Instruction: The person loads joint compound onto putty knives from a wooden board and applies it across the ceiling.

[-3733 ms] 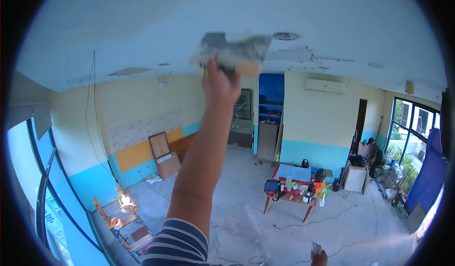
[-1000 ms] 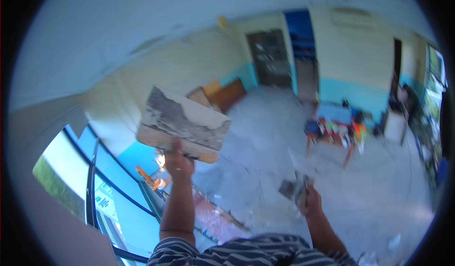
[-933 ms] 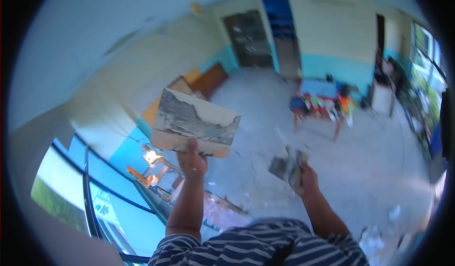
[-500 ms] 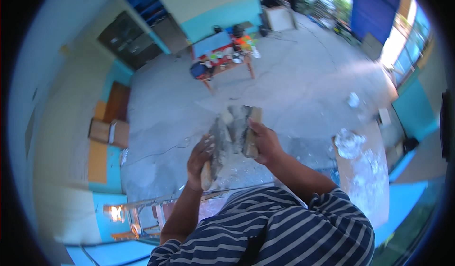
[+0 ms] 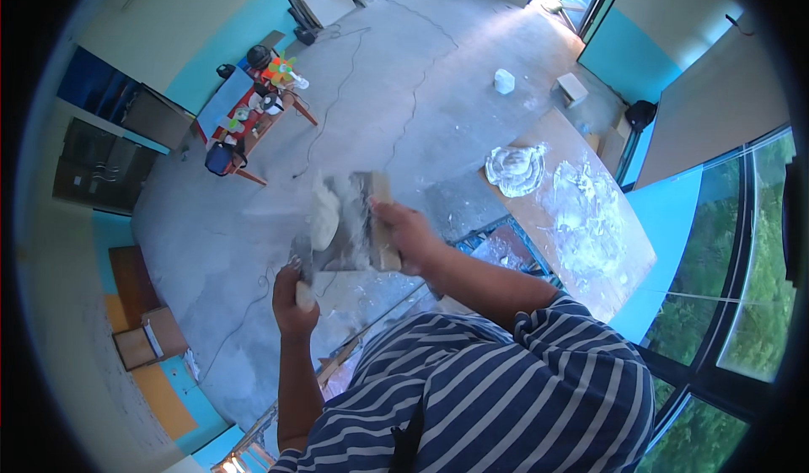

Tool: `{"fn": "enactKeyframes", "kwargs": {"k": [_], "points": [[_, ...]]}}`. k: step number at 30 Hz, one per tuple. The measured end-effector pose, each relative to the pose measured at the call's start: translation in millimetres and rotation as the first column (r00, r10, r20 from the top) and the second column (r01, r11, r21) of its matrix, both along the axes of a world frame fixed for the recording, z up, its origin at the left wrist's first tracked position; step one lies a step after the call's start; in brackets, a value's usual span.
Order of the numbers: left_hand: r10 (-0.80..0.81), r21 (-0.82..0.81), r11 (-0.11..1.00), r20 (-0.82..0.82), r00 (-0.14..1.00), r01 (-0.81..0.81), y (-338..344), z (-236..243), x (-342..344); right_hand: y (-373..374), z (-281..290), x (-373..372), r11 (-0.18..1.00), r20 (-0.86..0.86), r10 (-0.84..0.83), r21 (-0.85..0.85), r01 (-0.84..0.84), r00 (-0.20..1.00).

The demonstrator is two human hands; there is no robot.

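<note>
My right hand (image 5: 404,233) is closed round the thick wooden grip of a wide metal putty scraper (image 5: 350,245), held in front of my body. A lump of white putty (image 5: 324,218) lies along the left part of its blade, whose surface is smeared and somewhat blurred. To the left, my left hand (image 5: 295,303) grips a second putty knife (image 5: 304,258). Its pale handle end shows by my thumb, and its grey blade is seen nearly edge-on, close to the putty. Whether that blade touches the putty I cannot tell.
On the right stands a board (image 5: 548,148) smeared with white powder, with a crumpled plastic sheet holding white paste (image 5: 516,169). A cluttered small table (image 5: 278,117) is at the far left. Cables (image 5: 413,106) cross the concrete floor. A white lump (image 5: 504,82) lies beyond the board.
The view has swung to the right, bringing the board and windows further in. The left putty knife has turned from showing its broad blade to nearly edge-on. Both hands keep their tools.
</note>
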State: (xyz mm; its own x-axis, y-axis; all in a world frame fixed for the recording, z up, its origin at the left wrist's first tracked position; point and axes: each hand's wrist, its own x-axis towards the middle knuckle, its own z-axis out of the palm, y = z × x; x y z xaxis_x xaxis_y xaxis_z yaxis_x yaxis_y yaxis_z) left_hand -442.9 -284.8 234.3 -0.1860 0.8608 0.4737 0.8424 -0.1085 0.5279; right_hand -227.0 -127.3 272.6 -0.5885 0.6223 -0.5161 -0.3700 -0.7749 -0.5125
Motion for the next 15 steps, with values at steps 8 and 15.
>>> {"fn": "enactKeyframes", "kwargs": {"k": [8,15], "points": [[0.431,-0.42,0.887,0.61,0.665,-0.189,-30,-67,-15,25,-26,48,0.945,-0.093,-0.328,-0.043,0.326,0.94],[0.182,-0.152,0.983,0.778,-0.601,0.1,-30,-63,-7,-11,-8,21,0.795,-0.114,-0.505,0.323,0.513,0.855]]}}
